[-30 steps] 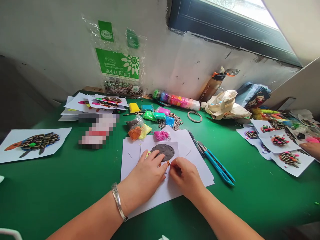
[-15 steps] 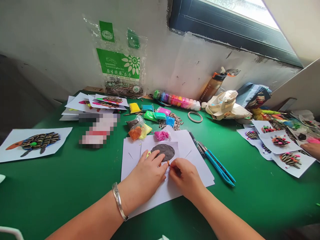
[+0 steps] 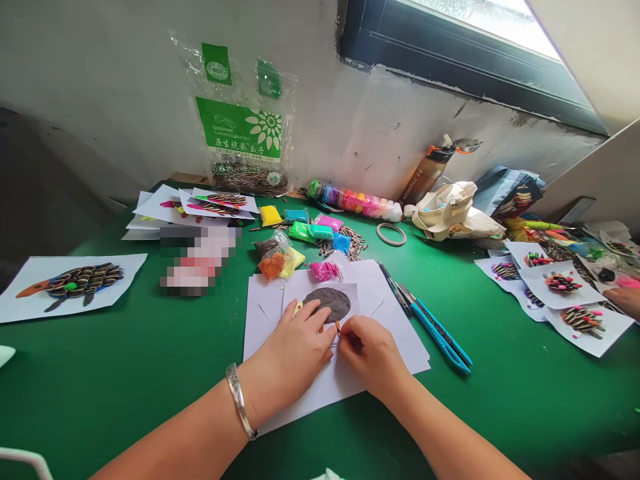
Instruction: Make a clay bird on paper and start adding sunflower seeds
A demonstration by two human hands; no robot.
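Note:
A dark grey clay oval point(image 3: 330, 304) lies on a small white sheet point(image 3: 294, 291) atop larger white paper point(image 3: 400, 347). My left hand point(image 3: 299, 350), with a silver bangle at the wrist, rests on the small sheet, fingers spread, some fingertips over the oval's lower left. Yellow clay shows by its index finger. Close beside it, my right hand point(image 3: 367, 347) is closed, thumb and index finger together at a small orange piece point(image 3: 338, 327) below the oval. Whether that piece is pinched or only touched is hard to see.
Behind the paper are clay packets point(image 3: 301, 231) and loose sunflower seeds point(image 3: 357, 245). A blue cutter point(image 3: 440, 333) lies to the right. Finished seed pictures point(image 3: 83, 287) are at left and more point(image 3: 563, 283) at right, near another person's hand point(image 3: 625, 299). A bottle point(image 3: 425, 175) stands behind.
The whole view has shifted very slightly. Both hands keep nearly the same place and pose on the paper.

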